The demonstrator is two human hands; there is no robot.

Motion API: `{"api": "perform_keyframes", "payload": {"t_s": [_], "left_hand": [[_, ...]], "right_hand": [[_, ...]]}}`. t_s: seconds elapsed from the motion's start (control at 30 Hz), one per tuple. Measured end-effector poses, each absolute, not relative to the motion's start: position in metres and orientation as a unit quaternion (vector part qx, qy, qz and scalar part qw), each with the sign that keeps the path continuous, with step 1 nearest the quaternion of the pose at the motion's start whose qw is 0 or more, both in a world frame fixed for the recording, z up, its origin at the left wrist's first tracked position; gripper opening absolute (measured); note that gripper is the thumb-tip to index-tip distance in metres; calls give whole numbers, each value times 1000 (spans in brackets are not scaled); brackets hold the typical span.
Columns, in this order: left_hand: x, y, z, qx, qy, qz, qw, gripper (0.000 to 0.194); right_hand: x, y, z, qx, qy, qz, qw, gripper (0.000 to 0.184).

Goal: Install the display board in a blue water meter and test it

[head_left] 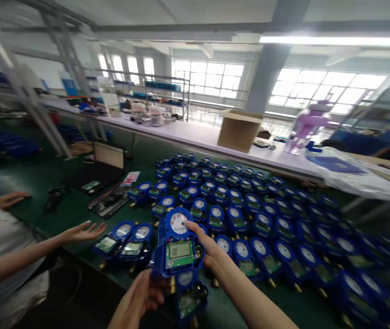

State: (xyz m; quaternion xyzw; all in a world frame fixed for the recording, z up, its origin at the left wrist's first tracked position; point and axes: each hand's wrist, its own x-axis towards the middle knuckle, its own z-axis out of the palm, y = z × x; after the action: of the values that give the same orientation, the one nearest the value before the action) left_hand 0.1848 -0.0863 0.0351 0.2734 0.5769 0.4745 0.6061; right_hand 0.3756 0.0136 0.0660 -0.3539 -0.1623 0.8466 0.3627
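Note:
A blue water meter, with a round white dial on top and a lit display on a green circuit board, is held up in front of me. My right hand grips its right side, fingertips beside the dial. At the lower left corner, my left hand has curled fingers around the casing near a brass fitting; part of that grip is hidden. Under it lies another blue meter with its board exposed. Just left, two more meters lie side by side on the green table.
Rows of similar meters spread to the right and back. At left, a co-worker's open hand reaches toward the meters. A dark laptop-like object stands behind; a shelf bench holds a cardboard box and plastic sheeting.

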Motion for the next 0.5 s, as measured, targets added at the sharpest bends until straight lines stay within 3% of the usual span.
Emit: {"api": "perform_keyframes", "payload": {"t_s": [0.23,0.37,0.5], "left_hand": [[381,-167,55,350,523,343,698,42],[528,-256,68,397,441,248,766,47],[667,-357,63,392,361,135,835,67]], "right_hand": [[609,-176,73,-408,-121,751,505,52],[741,-314,78,-429,-116,674,590,55],[851,-455,84,-460,-99,576,668,63]]}}
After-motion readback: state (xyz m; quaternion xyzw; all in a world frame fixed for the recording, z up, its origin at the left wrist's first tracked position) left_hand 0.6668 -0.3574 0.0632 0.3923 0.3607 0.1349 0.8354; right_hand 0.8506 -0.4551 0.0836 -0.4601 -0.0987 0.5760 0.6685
